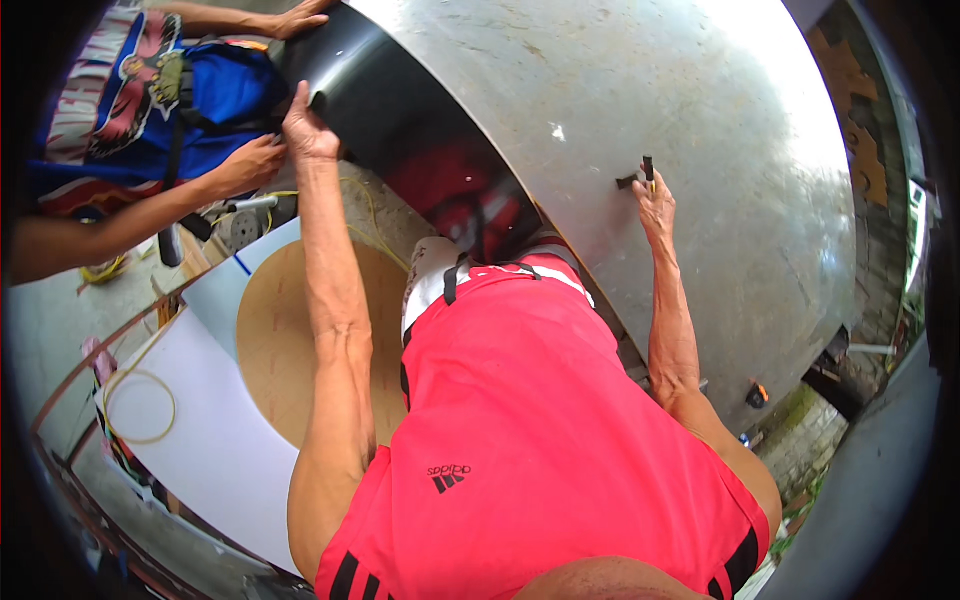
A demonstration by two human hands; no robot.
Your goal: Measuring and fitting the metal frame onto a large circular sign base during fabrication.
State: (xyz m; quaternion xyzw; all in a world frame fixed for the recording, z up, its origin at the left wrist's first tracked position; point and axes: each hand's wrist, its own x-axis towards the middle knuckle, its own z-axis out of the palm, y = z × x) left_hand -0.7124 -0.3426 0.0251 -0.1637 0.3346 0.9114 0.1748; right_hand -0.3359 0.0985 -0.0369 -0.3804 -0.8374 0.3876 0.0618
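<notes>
A glossy black sheet, bowed and mirror-like, lies along the left side of a large grey metal-topped table. My left hand is closed at the sheet's left edge, and a small dark tip shows beside the thumb. Over the tabletop, my right hand grips a small black tool with a yellowish part; its exact kind is unclear. A short black piece juts out to the left of those fingers, and whether it belongs to the tool cannot be told.
Across the sheet, a co-worker in blue has one hand on its far end and another hand close to mine. A round brown board rests on a white panel at left. An orange-and-black object sits near the table's right edge.
</notes>
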